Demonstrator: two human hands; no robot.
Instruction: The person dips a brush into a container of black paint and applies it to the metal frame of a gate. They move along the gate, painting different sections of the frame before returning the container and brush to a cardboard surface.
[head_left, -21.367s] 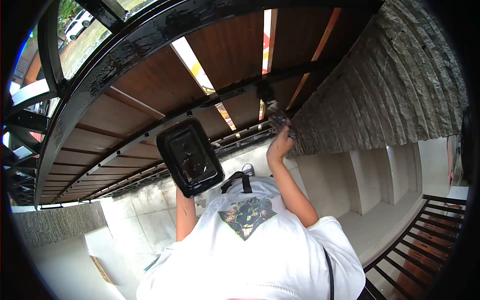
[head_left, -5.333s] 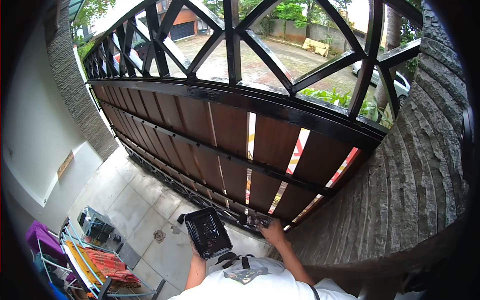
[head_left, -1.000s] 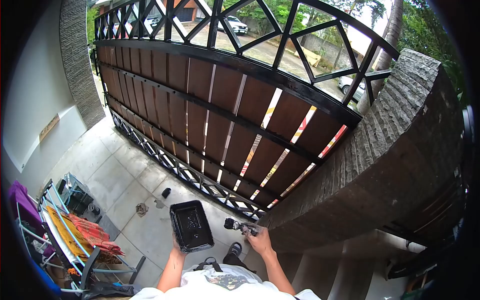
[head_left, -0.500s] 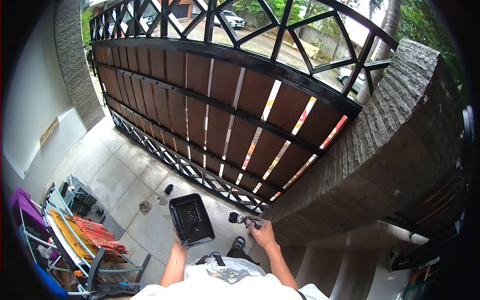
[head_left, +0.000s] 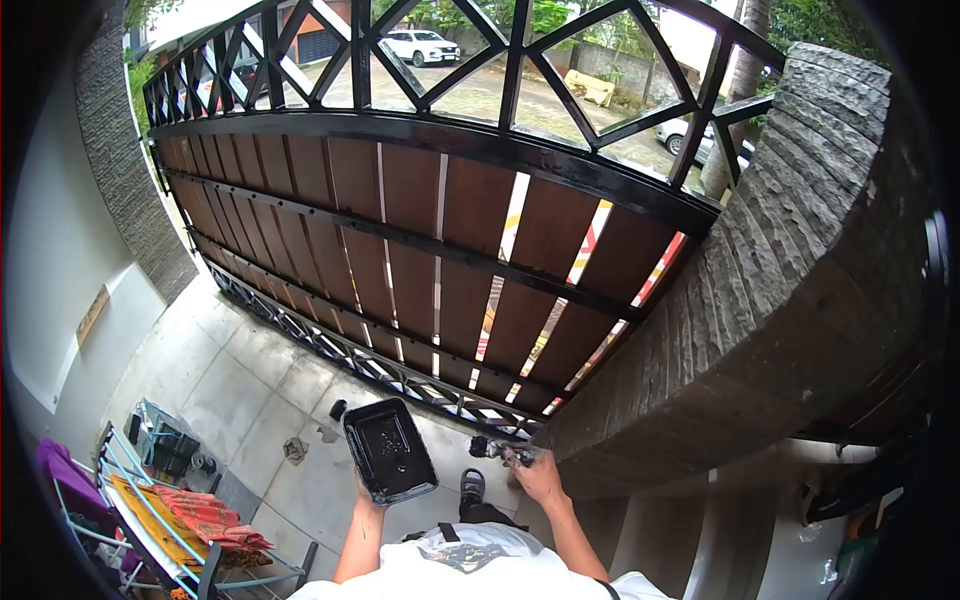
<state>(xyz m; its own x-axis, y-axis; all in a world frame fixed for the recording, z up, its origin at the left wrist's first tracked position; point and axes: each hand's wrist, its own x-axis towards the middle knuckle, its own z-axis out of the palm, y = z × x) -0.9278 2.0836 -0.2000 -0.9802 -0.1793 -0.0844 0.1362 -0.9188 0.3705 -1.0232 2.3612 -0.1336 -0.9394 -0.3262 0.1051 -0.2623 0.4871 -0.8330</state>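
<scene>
My left hand (head_left: pixel 369 495) is closed on the near edge of a black paint tray (head_left: pixel 408 491), held out in front of my body. Dark, glossy paint lies in the tray, with small lighter specks on its surface. Wrapped round the handle of a paintbrush (head_left: pixel 492 448) is my right hand (head_left: pixel 541 474); the bristles are black and point left, apart from the tray. Dark smears mark the fingers of that hand. Ahead stands a gate with brown slats (head_left: pixel 410 190) and a black metal frame (head_left: pixel 440 133).
A rough stone pillar (head_left: pixel 730 270) rises close on the right. At lower left are a drying rack with cloths (head_left: pixel 200 508) and a grey crate (head_left: pixel 160 440). A small dark object (head_left: pixel 338 409) lies on the tiled floor beyond the tray. Cars stand outside the gate.
My view has tilted up and turned slightly to the right. The tray and paintbrush sit a little lower and further right in view, still held in the same hands.
</scene>
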